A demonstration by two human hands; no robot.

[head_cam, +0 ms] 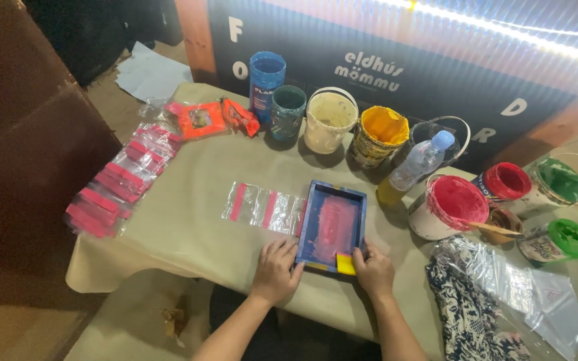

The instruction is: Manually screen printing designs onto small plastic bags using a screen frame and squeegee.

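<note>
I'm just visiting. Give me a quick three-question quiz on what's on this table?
1. True or false: both hands rest on the near edge of the blue printing frame.
2. Which hand is beside the yellow squeegee: A left, B right?
3. What colour fills the open bucket right of the frame?

Key:
1. True: left hand and right hand.
2. B.
3. Red.
</note>
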